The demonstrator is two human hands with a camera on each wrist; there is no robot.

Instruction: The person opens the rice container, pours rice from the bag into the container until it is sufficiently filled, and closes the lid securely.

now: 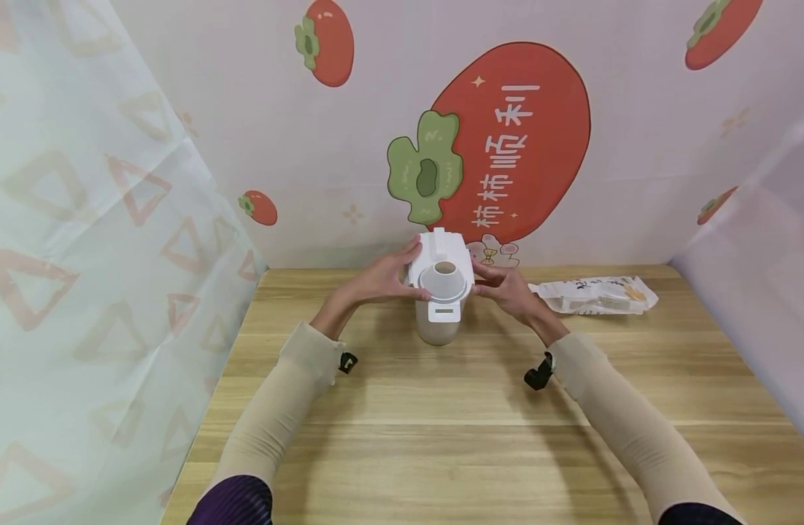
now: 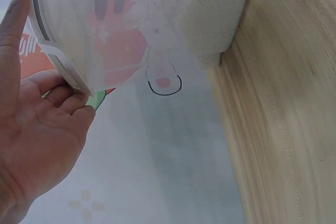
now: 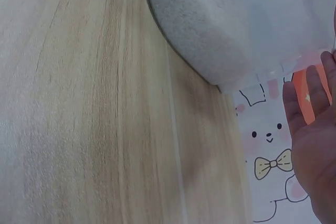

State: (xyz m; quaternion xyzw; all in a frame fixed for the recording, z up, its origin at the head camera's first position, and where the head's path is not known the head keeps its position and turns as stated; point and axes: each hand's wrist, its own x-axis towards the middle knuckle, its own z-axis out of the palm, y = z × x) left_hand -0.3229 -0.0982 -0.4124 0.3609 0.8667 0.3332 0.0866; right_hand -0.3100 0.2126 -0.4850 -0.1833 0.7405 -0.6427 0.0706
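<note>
A translucent container point(image 1: 438, 329) of pale grains stands on the wooden table point(image 1: 441, 437) near the back wall. It carries a white lid point(image 1: 449, 255) with a round funnel opening on top. My left hand point(image 1: 381, 281) grips the lid's left side, thumb at the front rim; in the left wrist view my fingers point(image 2: 68, 100) curl under the lid's rim point(image 2: 52, 51). My right hand point(image 1: 507, 289) rests against the lid's right side, and its fingers point(image 3: 314, 98) lie straight in the right wrist view beside the container point(image 3: 226, 30).
A white printed bag point(image 1: 595, 294) lies flat on the table to the right of the container. Patterned cloth walls close in the table at the back, left and right. Bare wood stretches in front of the container.
</note>
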